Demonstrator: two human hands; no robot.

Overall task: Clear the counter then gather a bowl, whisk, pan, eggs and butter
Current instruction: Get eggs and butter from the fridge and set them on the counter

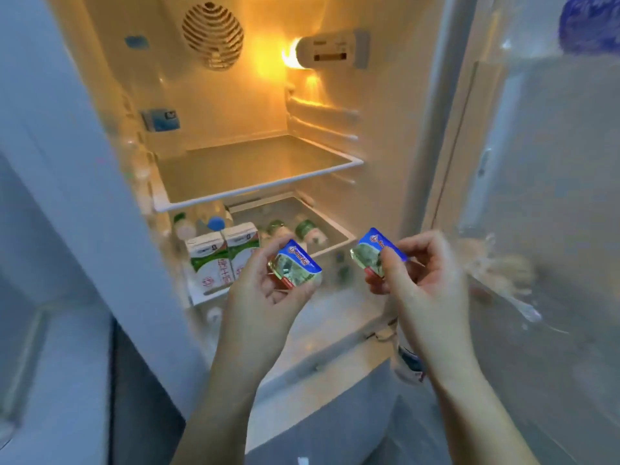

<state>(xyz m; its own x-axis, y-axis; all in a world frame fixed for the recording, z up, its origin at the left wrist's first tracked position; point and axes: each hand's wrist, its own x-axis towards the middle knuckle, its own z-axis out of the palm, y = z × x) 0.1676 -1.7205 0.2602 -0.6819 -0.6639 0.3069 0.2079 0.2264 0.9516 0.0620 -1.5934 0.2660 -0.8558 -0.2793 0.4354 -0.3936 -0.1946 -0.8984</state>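
Note:
I stand at an open fridge. My left hand [265, 290] grips a small foil butter portion [297, 265] with a blue, green and gold wrapper. My right hand [422, 280] pinches a second butter portion [375, 251] of the same kind. Both are held up in front of the lower fridge shelf, a short way apart. No bowl, whisk, pan or eggs show in this view.
The glass shelf [261, 187] in the lit fridge is bare. Below it stand two green-and-white cartons [223, 260] and several small bottles [303, 229]. The fridge door [550, 196] hangs open at right, with plastic bags in its rack. A grey wall panel is at left.

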